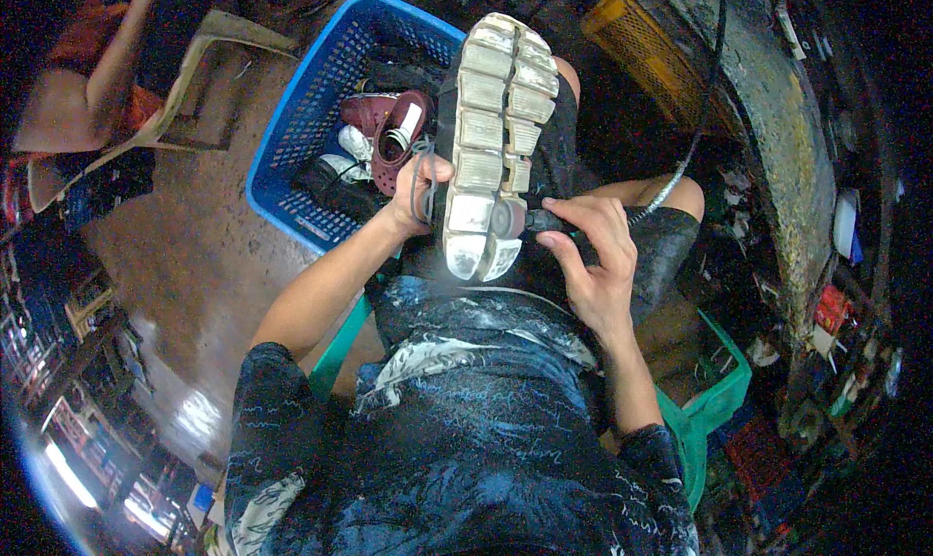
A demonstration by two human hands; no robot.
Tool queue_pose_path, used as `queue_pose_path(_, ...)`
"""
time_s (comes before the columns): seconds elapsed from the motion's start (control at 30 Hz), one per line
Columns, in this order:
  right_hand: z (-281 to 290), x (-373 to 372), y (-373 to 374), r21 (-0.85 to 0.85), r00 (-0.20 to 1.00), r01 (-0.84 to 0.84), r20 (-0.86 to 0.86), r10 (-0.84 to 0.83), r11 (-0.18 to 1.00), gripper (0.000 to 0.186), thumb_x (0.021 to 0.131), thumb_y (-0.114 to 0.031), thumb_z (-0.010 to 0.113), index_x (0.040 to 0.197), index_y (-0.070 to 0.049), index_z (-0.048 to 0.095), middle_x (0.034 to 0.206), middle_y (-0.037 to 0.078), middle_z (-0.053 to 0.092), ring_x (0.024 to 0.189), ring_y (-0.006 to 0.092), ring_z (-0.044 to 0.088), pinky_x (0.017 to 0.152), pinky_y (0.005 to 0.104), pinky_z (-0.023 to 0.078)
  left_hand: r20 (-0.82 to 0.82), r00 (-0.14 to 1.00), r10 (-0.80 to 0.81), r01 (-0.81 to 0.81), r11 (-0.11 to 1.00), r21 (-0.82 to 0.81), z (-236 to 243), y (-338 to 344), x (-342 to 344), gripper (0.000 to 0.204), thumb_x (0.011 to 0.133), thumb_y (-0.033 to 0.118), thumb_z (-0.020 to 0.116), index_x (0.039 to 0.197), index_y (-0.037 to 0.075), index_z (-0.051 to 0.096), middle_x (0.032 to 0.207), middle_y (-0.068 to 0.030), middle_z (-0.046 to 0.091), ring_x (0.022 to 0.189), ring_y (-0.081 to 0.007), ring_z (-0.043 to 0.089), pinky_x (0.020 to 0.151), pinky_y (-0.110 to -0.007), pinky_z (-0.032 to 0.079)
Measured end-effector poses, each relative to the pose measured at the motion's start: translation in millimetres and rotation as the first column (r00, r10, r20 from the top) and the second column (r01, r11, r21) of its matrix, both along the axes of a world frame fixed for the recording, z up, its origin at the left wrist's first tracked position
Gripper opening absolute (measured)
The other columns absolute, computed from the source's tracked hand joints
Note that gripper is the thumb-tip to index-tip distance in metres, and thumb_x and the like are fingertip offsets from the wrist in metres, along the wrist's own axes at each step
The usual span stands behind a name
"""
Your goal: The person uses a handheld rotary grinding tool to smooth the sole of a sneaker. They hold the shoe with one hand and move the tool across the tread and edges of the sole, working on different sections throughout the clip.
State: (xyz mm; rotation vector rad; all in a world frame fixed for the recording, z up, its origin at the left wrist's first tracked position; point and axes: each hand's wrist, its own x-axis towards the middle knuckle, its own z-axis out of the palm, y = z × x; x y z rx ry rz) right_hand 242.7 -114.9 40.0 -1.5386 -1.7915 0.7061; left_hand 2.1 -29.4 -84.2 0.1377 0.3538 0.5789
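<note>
A dark shoe [483,119] is held sole up above my lap, its white, blocky tread facing me and split by a groove along the middle. My left hand [416,194] is closed round the shoe's left side, with grey laces looped over the fingers and thumb. In my right hand [598,250] is a black rotary grinder [546,223], pinched between thumb and fingers. Its small round grinding disc [506,219] meets the tread close to the end nearer me. A metal-sheathed flexible shaft [663,194] runs from the grinder up to the right.
Beyond my left arm stands a blue plastic basket [267,157] holding maroon clogs [406,153] and other shoes. A yellow crate [646,55] leans at the upper right, near a worn grey surface [768,167]. Green seat parts [714,386] flank me. Another person's arm [107,75] shows at upper left.
</note>
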Motion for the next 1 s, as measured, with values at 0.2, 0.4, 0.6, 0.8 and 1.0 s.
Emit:
queue_pose_path(0.2, -6, -1, 5, -0.011, 0.999, 0.005, -0.051, -0.005, 1.0, 0.03, 0.086, -0.007, 0.085, 0.115, -0.002, 0.079, 0.109, 0.013, 0.076, 0.102, 0.0307, 0.068, 0.093, 0.0407, 0.052, 0.081, 0.997, -0.013, 0.006, 0.996, 0.089, -13, -2, -5, 0.109, 0.079, 0.032, 0.075, 0.171, 0.002, 0.026, 0.166, -0.0213, 0.046, 0.141, -0.0339, 0.057, 0.119, -0.043, 0.048)
queue_pose_path(0.4, -9, -4, 5, -0.01, 0.997, -0.005, -0.072, 0.004, 1.0, 0.03, 0.086, -0.008, 0.085, 0.114, -0.002, 0.079, 0.109, 0.013, 0.076, 0.102, 0.0306, 0.068, 0.093, 0.0403, 0.052, 0.05, 0.998, -0.039, 0.038, 0.999, 0.008, -7, -2, -5, 0.113, 0.076, 0.037, 0.079, 0.171, 0.002, 0.028, 0.165, -0.0214, 0.048, 0.143, -0.0349, 0.057, 0.122, -0.046, 0.045)
queue_pose_path(0.6, -11, -7, 1, -0.008, 0.996, -0.021, -0.083, 0.02, 1.0, 0.033, 0.084, -0.013, 0.087, 0.116, -0.007, 0.08, 0.104, 0.012, 0.074, 0.102, 0.0323, 0.067, 0.091, 0.0432, 0.051, 0.001, 1.0, -0.013, 0.013, 0.994, 0.112, -15, -4, -7, 0.109, 0.082, 0.046, 0.075, 0.171, 0.003, 0.028, 0.167, -0.0215, 0.046, 0.147, -0.0355, 0.053, 0.127, -0.046, 0.039)
queue_pose_path(0.8, -6, -13, -2, -0.002, 0.996, -0.048, -0.07, 0.048, 0.999, 0.032, 0.084, -0.013, 0.086, 0.115, -0.007, 0.08, 0.106, 0.012, 0.074, 0.1, 0.0317, 0.067, 0.09, 0.0428, 0.05, -0.032, 0.999, -0.027, 0.031, 0.991, 0.131, -31, -7, -9, 0.107, 0.084, 0.047, 0.073, 0.171, 0.004, 0.029, 0.168, -0.021, 0.045, 0.144, -0.0356, 0.057, 0.125, -0.048, 0.042)
queue_pose_path(1.0, -3, -14, -2, -0.018, 0.998, -0.049, -0.041, 0.048, 0.999, 0.031, 0.084, -0.011, 0.085, 0.115, -0.005, 0.079, 0.108, 0.013, 0.075, 0.101, 0.0325, 0.067, 0.091, 0.0434, 0.049, -0.109, 0.994, 0.0, 0.012, 0.994, 0.104, -25, -12, -10, 0.106, 0.081, 0.045, 0.071, 0.169, 0.001, 0.032, 0.165, -0.0235, 0.048, 0.141, -0.0391, 0.059, 0.122, -0.052, 0.045)
